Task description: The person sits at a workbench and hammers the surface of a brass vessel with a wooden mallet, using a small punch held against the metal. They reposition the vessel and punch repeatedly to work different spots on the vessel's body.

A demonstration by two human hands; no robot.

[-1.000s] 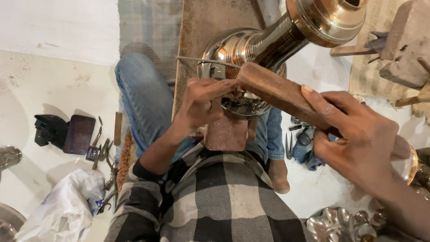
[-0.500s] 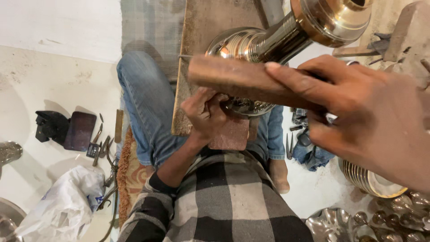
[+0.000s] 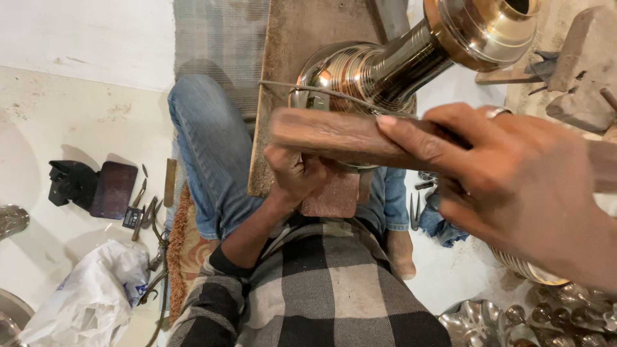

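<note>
Fingers (image 3: 411, 138) of right hand (image 3: 520, 186) clamped round wooden mallet (image 3: 334, 135), long axis level, head pointing left. Brass vessel (image 3: 385, 67) lies just behind it, neck slanting up-right. Left hand (image 3: 295, 173) curled beneath, nearer the vessel's belly; what it grips hidden.

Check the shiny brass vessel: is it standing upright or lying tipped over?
Tipped. The brass vessel lies on its side, neck and open mouth pointing to the upper right, its round body over the person's lap by the left hand.
</note>
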